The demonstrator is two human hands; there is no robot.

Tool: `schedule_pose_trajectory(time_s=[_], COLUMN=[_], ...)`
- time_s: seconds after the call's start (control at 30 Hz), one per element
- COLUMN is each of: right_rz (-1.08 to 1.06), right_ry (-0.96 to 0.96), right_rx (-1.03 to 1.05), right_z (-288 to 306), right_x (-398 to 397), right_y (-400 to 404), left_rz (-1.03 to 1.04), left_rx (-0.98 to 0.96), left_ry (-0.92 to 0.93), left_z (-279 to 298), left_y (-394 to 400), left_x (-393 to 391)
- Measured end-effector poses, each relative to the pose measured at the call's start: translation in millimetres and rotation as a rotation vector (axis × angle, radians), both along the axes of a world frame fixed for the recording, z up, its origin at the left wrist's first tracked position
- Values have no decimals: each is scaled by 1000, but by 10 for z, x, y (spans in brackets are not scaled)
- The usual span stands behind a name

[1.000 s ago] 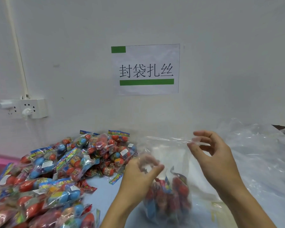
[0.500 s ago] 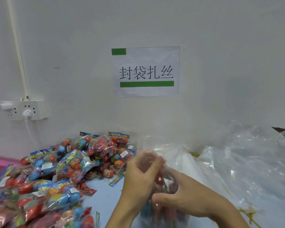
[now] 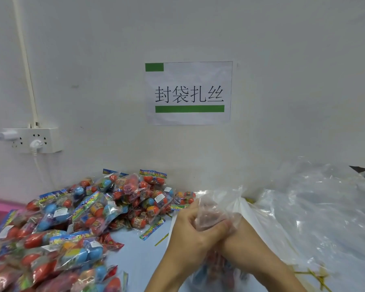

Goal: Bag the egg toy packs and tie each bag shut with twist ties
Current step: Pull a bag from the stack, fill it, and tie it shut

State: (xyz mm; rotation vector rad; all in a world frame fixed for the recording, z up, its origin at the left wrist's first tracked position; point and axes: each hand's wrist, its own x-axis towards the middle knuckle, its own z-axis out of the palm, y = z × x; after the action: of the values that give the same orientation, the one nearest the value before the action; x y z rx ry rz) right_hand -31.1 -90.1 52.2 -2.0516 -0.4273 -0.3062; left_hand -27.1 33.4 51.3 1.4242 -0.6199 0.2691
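A clear plastic bag (image 3: 214, 207) with egg toy packs inside stands at the bottom centre; its filled lower part (image 3: 215, 272) shows red and blue through the film. My left hand (image 3: 190, 230) grips the gathered neck of the bag. My right hand (image 3: 240, 234) is pressed against the left one, its fingers curled round the same bunched plastic. A big heap of egg toy packs (image 3: 76, 218), red and blue eggs in printed wrappers, covers the table's left side. A yellow twist tie (image 3: 161, 242) lies on the table just left of my hands.
A pile of empty clear bags (image 3: 316, 207) fills the right side, with yellow twist ties (image 3: 316, 275) under its near edge. On the wall are a paper sign (image 3: 189, 92) and a power strip (image 3: 33, 140) with plugs. A pink edge (image 3: 0, 205) shows far left.
The bag mouth was held open between my two hands. My right hand came down and in, and both hands now squeeze the bag's neck into a bunch.
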Motion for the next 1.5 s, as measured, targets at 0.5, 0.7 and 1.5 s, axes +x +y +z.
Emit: schedule_pose_trajectory(time_s=[0.5,0.7,1.5], right_rz=[-674,-522,-297], right_ry=[238,302,98], right_rx=[812,1092,815], right_z=[-7,78,217], right_x=[136,115,-20], right_y=[-385,-167,-85], left_rz=[135,-181,-335], left_rx=[287,20,57], left_ry=[256,420,631], left_z=[-141,-313,-67], left_y=[34,-140,153], left_x=[118,137,218])
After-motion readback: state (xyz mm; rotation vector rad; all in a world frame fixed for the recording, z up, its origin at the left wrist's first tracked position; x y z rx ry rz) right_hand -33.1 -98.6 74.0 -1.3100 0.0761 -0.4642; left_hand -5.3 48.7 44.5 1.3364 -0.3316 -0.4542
